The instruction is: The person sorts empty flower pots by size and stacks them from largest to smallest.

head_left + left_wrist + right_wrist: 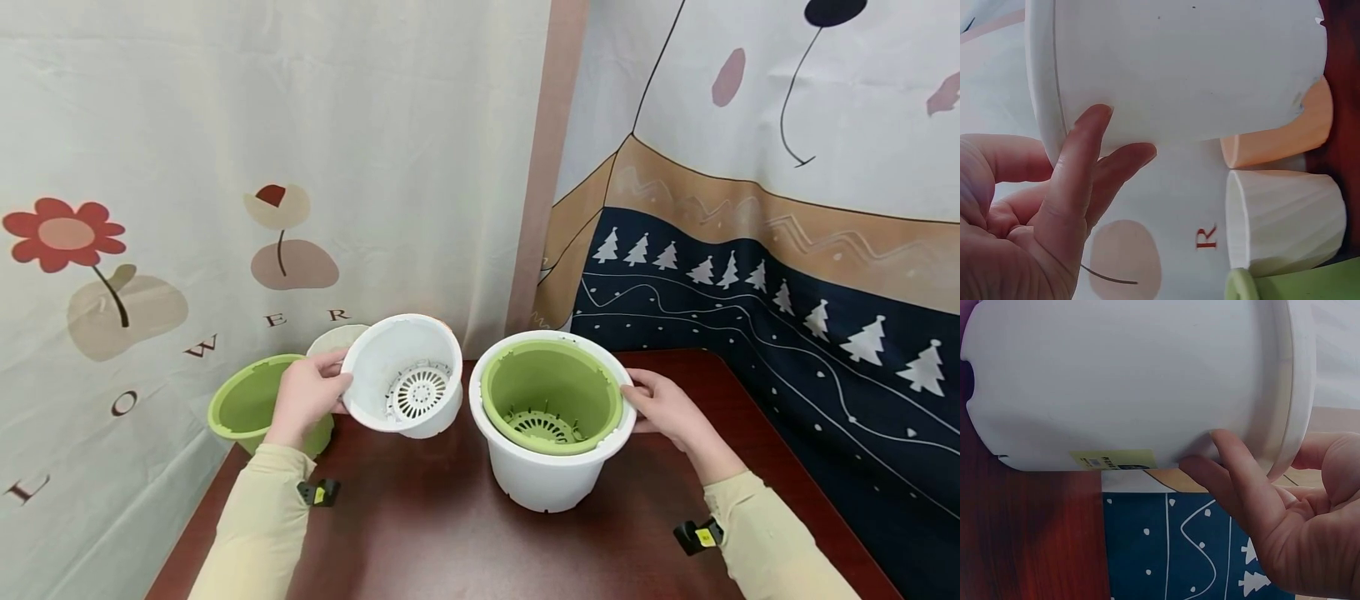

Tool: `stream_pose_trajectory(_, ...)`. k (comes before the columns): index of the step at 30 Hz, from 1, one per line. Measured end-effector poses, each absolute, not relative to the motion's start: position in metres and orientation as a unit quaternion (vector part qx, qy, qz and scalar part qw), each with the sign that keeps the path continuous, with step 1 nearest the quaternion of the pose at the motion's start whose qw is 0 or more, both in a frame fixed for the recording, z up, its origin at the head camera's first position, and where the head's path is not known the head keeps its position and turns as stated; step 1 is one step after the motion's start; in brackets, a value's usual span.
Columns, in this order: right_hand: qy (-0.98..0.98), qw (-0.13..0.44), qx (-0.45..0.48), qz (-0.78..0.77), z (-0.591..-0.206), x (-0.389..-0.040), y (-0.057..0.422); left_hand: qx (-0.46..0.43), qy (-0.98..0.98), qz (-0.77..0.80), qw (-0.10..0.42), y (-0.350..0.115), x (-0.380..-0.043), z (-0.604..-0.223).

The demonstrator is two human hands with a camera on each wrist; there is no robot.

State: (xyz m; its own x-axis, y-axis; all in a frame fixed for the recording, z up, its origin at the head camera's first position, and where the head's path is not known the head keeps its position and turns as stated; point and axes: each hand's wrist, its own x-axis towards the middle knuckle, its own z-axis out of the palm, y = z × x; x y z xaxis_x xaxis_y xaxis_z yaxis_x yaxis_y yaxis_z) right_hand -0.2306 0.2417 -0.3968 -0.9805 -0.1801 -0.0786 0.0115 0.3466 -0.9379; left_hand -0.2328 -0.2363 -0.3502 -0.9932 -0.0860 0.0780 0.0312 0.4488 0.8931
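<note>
My left hand [309, 393] pinches the rim of a small white flower pot [378, 367], thumb on the rim and fingers against its outer wall. That pot is raised over the table and tipped so its slotted bottom shows. With my right hand [666, 408] I grip the rim of a large white pot [543, 483], upright. A green pot [551, 371] with a slotted bottom sits nested inside it. Whether the large pot's base touches the table, I cannot tell. A yellow label [1113, 459] shows on its side in the right wrist view.
Another green pot [251, 404] stands at the table's left side, partly behind my left hand. Behind it is a cream fluted pot [1288, 222], beside an orange pot [1288, 128] seen in the left wrist view. Printed curtains [420, 167] hang behind the dark red table [420, 533].
</note>
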Motion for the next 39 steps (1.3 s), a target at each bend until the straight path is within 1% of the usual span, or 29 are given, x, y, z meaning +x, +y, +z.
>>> stream_pose_trajectory(7,0.816,0.085,-0.051,-0.570,-0.397,-0.230,0.242,0.004,-0.839,-0.540,0.071,-0.235,-0.230,-0.340)
stream_pose_trajectory(13,0.814,0.084,-0.049,-0.572,-0.397,-0.230,0.242,-0.003,-0.844,-0.527,0.105,-0.233,-0.228,-0.330)
stream_pose_trajectory(17,0.815,0.086,-0.047,-0.571,-0.398,-0.230,0.242,-0.004,-0.842,-0.526,0.118,-0.231,-0.226,-0.320)
stream_pose_trajectory(29,0.802,0.087,-0.073,-0.586,-0.397,-0.228,0.241,-0.039,-0.826,-0.548,0.128,-0.228,-0.222,-0.299)
stream_pose_trajectory(39,0.808,0.085,-0.067,-0.580,-0.397,-0.229,0.242,-0.054,-0.815,-0.560,0.139,-0.221,-0.221,-0.285)
